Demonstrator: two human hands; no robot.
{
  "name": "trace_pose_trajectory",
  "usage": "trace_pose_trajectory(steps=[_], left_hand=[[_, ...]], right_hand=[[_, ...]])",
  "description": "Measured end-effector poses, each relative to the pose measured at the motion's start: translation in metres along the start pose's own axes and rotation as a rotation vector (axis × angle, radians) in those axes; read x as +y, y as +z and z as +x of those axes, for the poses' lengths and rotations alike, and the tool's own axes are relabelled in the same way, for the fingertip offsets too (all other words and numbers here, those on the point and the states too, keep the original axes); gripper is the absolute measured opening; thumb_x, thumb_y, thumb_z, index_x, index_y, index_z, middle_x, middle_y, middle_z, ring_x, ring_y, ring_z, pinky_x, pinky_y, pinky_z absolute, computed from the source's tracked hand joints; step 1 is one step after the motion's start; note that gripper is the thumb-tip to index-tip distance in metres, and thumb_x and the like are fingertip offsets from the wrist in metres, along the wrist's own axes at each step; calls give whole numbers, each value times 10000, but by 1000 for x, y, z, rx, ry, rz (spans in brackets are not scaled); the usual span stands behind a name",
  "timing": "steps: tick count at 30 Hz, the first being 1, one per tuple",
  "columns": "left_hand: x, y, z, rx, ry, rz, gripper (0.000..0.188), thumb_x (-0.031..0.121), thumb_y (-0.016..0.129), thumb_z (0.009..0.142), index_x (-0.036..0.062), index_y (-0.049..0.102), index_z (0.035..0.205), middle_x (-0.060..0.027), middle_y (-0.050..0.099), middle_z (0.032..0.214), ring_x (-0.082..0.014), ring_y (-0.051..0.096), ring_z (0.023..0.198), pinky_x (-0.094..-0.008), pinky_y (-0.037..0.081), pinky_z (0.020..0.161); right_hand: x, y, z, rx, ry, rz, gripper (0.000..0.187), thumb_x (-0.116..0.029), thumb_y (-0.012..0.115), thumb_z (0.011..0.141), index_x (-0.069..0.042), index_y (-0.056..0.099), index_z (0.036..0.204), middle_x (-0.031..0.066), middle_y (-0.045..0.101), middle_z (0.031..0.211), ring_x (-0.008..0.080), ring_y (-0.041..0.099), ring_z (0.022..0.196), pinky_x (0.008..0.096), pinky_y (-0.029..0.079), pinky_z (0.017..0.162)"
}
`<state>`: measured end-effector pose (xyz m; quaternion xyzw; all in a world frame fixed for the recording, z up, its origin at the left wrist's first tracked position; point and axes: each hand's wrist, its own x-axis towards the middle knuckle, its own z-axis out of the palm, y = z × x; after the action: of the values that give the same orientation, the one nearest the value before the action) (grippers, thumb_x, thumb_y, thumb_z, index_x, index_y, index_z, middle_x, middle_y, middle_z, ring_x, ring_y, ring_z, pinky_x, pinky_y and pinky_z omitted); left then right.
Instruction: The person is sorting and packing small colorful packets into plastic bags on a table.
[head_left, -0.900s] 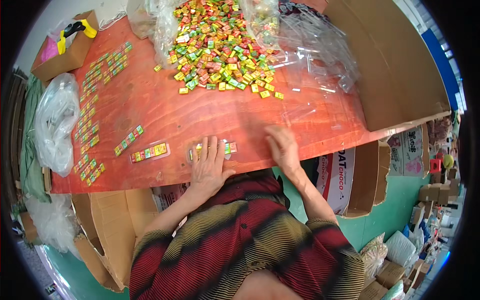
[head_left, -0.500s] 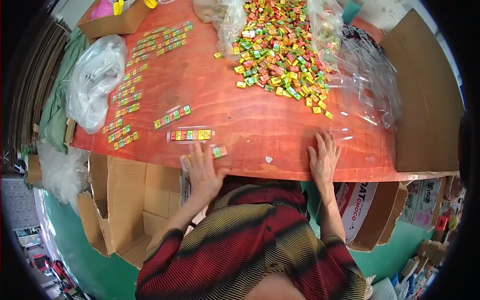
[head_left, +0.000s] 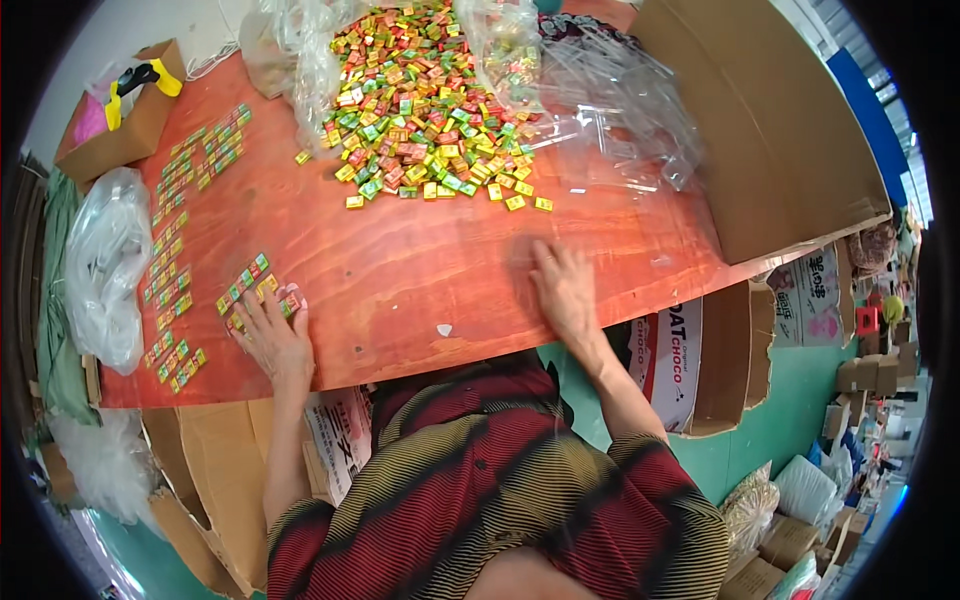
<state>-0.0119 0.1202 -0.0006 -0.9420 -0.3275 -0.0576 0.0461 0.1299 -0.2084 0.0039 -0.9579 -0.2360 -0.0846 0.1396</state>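
Note:
My left hand (head_left: 275, 340) rests at the table's left front, fingers stretched out and apart. They lie over a row of small coloured boxes and partly hide it. Just beyond them lies another short row of small boxes (head_left: 240, 285), yellow, green and red. My right hand (head_left: 566, 298) hovers low over or touches the table near the front edge, its fingers extended with nothing visible in them; the fingertips are slightly blurred. Ahead of both hands is a large heap of loose small boxes (head_left: 420, 110). Clear plastic trays (head_left: 625, 110) are piled beyond my right hand.
Several finished-looking rows of boxes (head_left: 168, 270) line the red table (head_left: 400, 280) at left, beside a clear plastic bag (head_left: 108, 270). A carton (head_left: 140, 125) stands far left. A tall cardboard box (head_left: 770, 120) bounds the right. Open cartons (head_left: 725, 350) stand below the edge.
The view has turned to the right. My left hand has moved from the front edge onto the rows of boxes. My right hand has shifted toward the heap and trays.

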Motion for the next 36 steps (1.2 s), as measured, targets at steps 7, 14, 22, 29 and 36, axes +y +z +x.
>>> trace_pose_trajectory(steps=[7,14,22,29,36], left_hand=[[116,-34,-49,27,704,-455,579,282,593,766,22,407,1250,-185,300,1356,-371,263,1263,-562,205,994],[154,-7,-32,129,832,-503,278,133,583,752,31,574,1010,-156,504,1100,-314,480,963,-459,375,811],[129,-12,-23,217,858,-543,185,100,601,723,17,596,888,-141,531,990,-306,494,899,-412,391,791],[126,-17,-35,154,786,-467,361,219,639,729,36,560,1029,-173,471,1151,-379,407,1124,-544,306,928],[133,-1,-32,117,903,-507,307,205,636,734,32,576,980,-179,494,1116,-376,446,1092,-545,346,904]], right_hand=[[-45,18,-7,69,-190,391,359,-25,507,742,20,517,1098,195,513,1054,344,497,939,406,416,799],[-40,19,1,123,-320,300,187,-127,515,728,-32,586,874,97,535,878,271,499,861,365,404,749],[31,-3,28,459,-121,33,213,-101,621,666,-42,575,866,123,550,847,298,522,839,405,413,716],[101,-10,8,179,611,-215,404,-150,596,752,-25,453,1109,186,527,987,334,484,944,444,381,759],[60,-2,5,245,322,-67,307,-100,522,787,7,482,1072,186,571,789,350,554,726,430,442,603]])
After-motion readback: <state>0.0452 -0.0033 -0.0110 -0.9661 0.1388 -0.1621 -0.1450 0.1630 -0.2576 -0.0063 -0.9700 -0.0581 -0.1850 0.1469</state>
